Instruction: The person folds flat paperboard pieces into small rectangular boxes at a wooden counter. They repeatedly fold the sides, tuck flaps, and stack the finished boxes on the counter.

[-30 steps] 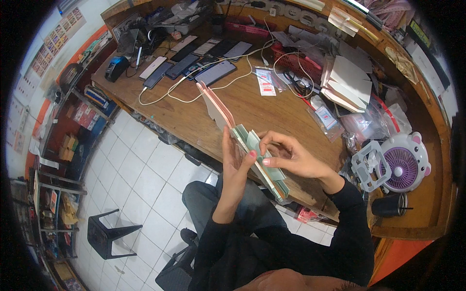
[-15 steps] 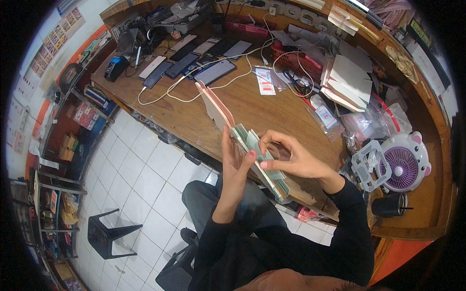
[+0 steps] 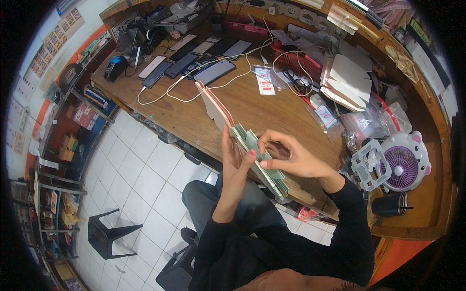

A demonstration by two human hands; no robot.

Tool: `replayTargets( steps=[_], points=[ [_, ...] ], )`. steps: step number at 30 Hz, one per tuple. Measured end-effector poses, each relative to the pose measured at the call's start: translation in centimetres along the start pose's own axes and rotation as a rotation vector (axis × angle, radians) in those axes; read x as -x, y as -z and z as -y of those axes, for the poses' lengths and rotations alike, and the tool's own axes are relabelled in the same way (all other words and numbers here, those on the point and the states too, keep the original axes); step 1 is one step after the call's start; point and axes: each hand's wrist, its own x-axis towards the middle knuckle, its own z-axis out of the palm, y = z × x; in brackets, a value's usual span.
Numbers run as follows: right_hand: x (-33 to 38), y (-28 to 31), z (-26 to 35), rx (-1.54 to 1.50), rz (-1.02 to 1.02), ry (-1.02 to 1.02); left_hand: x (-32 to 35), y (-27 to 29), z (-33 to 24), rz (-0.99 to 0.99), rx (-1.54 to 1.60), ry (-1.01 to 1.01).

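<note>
Wide fisheye view, dark at its corners. Fairly bright, even light shows the left hand (image 3: 235, 172) and right hand (image 3: 300, 157) clearly; white floor tiles (image 3: 145, 169) left of them gleam, and shelves (image 3: 57, 194) farther left curve and soften.

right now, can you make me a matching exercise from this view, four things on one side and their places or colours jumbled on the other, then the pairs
Column one
1. green bundle
2. fan
3. black cup
4. stool

Column two
A. on the white tiled floor
B. white and purple, with small ears
C. in the left hand, with fingers of the right hand at it
D. on the wooden desk, next to something with ears

Pairs: 1-C, 2-B, 3-D, 4-A
</note>
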Motion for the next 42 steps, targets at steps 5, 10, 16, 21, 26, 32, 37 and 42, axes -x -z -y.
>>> replayTargets(
  steps=[5, 10, 16, 21, 26, 32, 37, 42],
  points=[
    [0.0, 0.2, -0.1, 0.008, 0.011, 0.010, 0.1, -0.2, -0.2, 0.004, 0.014, 0.003],
    [0.1, 0.2, 0.1, 0.028, 0.011, -0.039, 0.0, 0.5, 0.6, 0.010, 0.023, 0.025],
    [0.5, -0.2, 1.1, 0.315, -0.005, 0.006, 0.1, 0.3, 0.3, -0.012, 0.015, 0.015],
    [0.6, -0.2, 0.8, 0.308, -0.020, -0.025, 0.0, 0.5, 0.4, 0.013, 0.024, -0.004],
    [0.6, -0.4, 0.8, 0.313, -0.036, -0.013, 0.0, 0.7, 0.5, 0.010, 0.023, 0.016],
    [0.7, -0.1, 0.1, 0.324, -0.035, 0.029, -0.1, 0.5, 0.5, 0.009, 0.032, 0.028],
    [0.6, -0.1, 0.3, 0.268, -0.040, 0.033, -0.2, 0.6, 0.9, 0.016, 0.042, 0.020],
    [0.7, 0.3, -0.1, 0.247, -0.036, 0.016, -0.2, 0.3, 0.5, 0.010, 0.034, 0.006]
  ],
)
